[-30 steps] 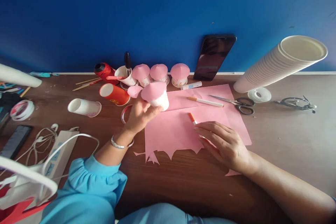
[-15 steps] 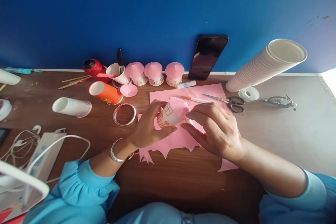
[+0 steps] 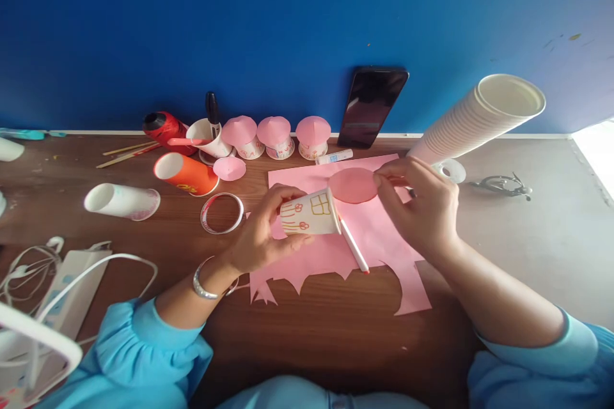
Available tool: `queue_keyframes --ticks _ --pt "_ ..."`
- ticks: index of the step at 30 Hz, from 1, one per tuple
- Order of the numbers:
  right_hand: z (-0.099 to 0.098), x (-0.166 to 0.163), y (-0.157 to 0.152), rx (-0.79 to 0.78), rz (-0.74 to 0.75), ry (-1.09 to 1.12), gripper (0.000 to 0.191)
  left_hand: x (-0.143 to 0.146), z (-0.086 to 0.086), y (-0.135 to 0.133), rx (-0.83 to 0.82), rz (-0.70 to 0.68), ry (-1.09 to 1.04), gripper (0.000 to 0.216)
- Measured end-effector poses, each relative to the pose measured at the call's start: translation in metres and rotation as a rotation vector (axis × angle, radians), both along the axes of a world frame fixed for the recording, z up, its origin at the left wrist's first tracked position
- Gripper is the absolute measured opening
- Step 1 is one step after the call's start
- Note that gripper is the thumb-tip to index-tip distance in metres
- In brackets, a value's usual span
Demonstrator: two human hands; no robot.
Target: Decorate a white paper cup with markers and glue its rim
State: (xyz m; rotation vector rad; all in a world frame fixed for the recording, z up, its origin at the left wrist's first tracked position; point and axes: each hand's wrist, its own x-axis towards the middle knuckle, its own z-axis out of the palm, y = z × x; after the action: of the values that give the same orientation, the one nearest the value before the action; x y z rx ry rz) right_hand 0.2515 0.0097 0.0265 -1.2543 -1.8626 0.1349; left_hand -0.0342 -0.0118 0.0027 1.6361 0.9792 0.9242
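My left hand (image 3: pixel 268 227) is closed round a white paper cup (image 3: pixel 311 214) tipped on its side, with a window and flowers drawn on it. Between the thumb and fingers of my right hand (image 3: pixel 422 198), a round pink paper disc (image 3: pixel 354 186) is pinched at its edge, just beyond the cup's rim and apart from it. Beneath both lies a pink paper sheet (image 3: pixel 330 259) with a jagged cut edge. A white marker (image 3: pixel 354 246) rests on the sheet, next to the cup. My right hand hides most of the scissors.
By the blue wall stand several small cups with pink cone tops (image 3: pixel 274 131), a phone (image 3: pixel 373 105) and a tall cup stack (image 3: pixel 474 115). To the left are an orange cup (image 3: pixel 192 176), a white cup (image 3: pixel 127 202), a tape ring (image 3: pixel 205 212) and a power strip (image 3: pixel 71 294).
The pink paper has come away from the cup's rim and moved right and up with my right hand. My left hand has turned the cup so its drawing shows.
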Motion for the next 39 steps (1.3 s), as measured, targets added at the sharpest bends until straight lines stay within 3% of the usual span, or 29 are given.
queue_keyframes --ticks 2,5,8,12,16,22,27,31,35,39 --pt "-0.004 0.006 0.005 -0.187 0.007 0.083 0.012 -0.003 0.0 0.001 -0.017 0.036 -0.05 0.054" --pt "-0.012 0.008 0.006 -0.504 0.161 0.147 0.015 -0.005 -0.002 0.005 -0.115 0.113 -0.246 0.048" --pt "-0.02 0.0 0.001 -0.672 0.257 0.131 0.017 -0.003 -0.003 0.01 -0.247 0.146 -0.453 0.051" --pt "-0.03 -0.011 -0.005 -0.707 0.267 0.097 0.015 0.001 -0.002 0.015 -0.328 0.092 -0.558 0.051" --pt "-0.034 -0.013 -0.005 -0.721 0.239 0.113 0.016 0.0 -0.003 0.017 -0.293 0.068 -0.547 0.039" --pt "-0.032 -0.001 0.002 -0.694 0.118 0.263 0.018 -0.008 -0.006 0.019 -0.313 0.302 -0.611 0.061" --pt "-0.034 -0.005 -0.001 -0.761 0.219 0.235 0.021 -0.006 0.002 0.019 -0.475 0.339 -0.757 0.055" --pt "-0.034 -0.016 -0.007 -0.727 0.27 0.131 0.017 0.001 0.004 0.015 -0.522 0.281 -0.753 0.059" --pt "-0.032 -0.016 -0.005 -0.673 0.188 0.148 0.016 0.001 -0.003 0.012 -0.422 0.192 -0.686 0.063" --pt "-0.029 -0.009 0.0 -0.656 0.078 0.211 0.016 -0.001 -0.009 0.011 -0.28 0.226 -0.593 0.073"
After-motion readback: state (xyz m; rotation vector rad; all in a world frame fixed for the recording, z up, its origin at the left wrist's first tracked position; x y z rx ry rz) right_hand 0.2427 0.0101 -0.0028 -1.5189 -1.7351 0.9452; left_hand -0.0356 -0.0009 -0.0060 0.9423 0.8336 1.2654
